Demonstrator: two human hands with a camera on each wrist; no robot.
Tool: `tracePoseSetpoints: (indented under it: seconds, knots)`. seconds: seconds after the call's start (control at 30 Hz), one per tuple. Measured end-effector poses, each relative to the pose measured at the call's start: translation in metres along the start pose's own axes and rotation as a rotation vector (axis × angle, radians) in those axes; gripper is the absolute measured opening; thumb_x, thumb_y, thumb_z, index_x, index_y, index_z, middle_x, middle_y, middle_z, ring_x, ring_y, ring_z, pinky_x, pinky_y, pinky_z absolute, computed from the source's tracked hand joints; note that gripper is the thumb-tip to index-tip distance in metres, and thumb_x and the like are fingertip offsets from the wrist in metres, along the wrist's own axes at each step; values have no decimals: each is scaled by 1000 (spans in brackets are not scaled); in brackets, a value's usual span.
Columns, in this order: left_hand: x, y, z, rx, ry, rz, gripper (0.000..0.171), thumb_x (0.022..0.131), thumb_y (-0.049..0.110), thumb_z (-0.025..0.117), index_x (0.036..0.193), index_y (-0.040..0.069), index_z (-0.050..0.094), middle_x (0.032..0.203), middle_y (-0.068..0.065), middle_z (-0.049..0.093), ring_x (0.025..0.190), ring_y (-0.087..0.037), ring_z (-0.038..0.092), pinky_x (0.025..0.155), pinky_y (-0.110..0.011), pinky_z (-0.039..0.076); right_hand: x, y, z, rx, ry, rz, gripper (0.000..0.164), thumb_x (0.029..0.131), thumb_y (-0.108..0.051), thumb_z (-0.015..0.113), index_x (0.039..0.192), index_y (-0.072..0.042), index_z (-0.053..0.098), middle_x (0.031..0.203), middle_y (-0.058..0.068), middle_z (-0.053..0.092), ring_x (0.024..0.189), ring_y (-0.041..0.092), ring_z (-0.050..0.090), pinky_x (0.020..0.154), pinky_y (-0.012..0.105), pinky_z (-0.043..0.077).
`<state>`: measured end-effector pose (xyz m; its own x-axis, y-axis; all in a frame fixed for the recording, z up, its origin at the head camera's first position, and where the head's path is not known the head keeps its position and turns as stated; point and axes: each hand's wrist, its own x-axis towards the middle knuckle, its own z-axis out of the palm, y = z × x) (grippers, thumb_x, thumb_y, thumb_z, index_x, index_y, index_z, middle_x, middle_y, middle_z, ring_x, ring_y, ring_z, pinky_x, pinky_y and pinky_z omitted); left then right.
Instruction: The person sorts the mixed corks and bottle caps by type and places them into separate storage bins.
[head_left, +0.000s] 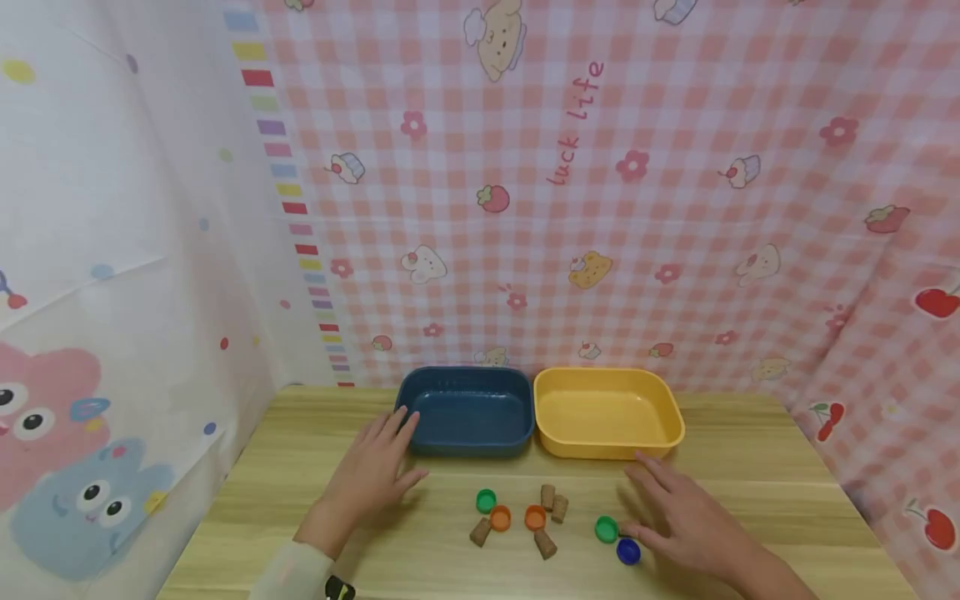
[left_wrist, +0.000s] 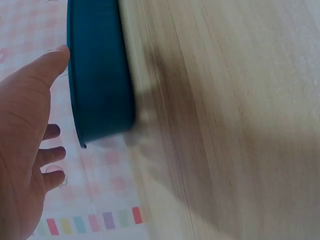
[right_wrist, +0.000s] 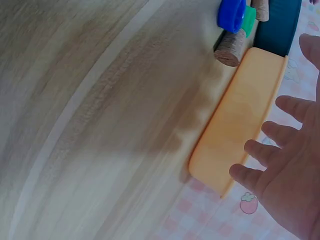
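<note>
My left hand (head_left: 369,471) hovers near the front left corner of a dark blue plastic bin (head_left: 465,451), its fingers spread and holding nothing. To the right, my right hand (head_left: 686,517) has its fingers extended in front of a yellow bin (head_left: 600,451). Beside its thumb lie a green cap (head_left: 606,529) and a blue cap (head_left: 628,552), with a cork (right_wrist: 230,48) partly hidden there in the head view. Between the hands are another green cap (head_left: 486,500), two orange caps (head_left: 500,518) and several brown corks (head_left: 544,544).
The two bins stand side by side at the back of the wooden table (head_left: 315,442). Behind it hangs a pink checked cloth (head_left: 637,217), and a white printed cloth (head_left: 150,250) hangs at the left. A small black object (head_left: 340,588) shows near the left sleeve (head_left: 296,571).
</note>
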<state>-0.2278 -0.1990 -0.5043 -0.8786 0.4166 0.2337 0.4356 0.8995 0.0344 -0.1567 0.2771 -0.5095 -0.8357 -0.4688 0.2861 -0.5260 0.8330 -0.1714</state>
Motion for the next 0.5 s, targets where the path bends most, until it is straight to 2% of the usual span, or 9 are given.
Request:
tracePoseSetpoints:
  seconds: [0.13, 0.37, 0.5]
  knots:
    - [6, 0, 2, 4, -6, 28, 86, 91, 54, 73, 154, 4, 44, 157, -23, 46, 143, -46, 45, 114, -60, 39, 0, 5, 4, 8, -21, -10, 74, 91, -55, 72, 146, -8, 57, 153, 21, 50, 129, 44, 59, 100, 58, 51]
    - [13, -1, 8, -14, -55, 33, 81, 94, 53, 70, 153, 3, 47, 156, -22, 47, 144, -45, 44, 117, -59, 36, 3, 9, 5, 79, -125, 12, 71, 94, -56, 67, 147, -10, 56, 154, 22, 49, 133, 44, 56, 101, 58, 50]
    - [14, 0, 13, -23, -31, 62, 74, 95, 49, 70, 147, 0, 52, 150, -23, 53, 141, -43, 48, 116, -58, 38, 5, 11, 4, 106, -151, -6, 70, 95, -55, 68, 146, -9, 57, 154, 21, 50, 133, 43, 56, 101, 58, 50]
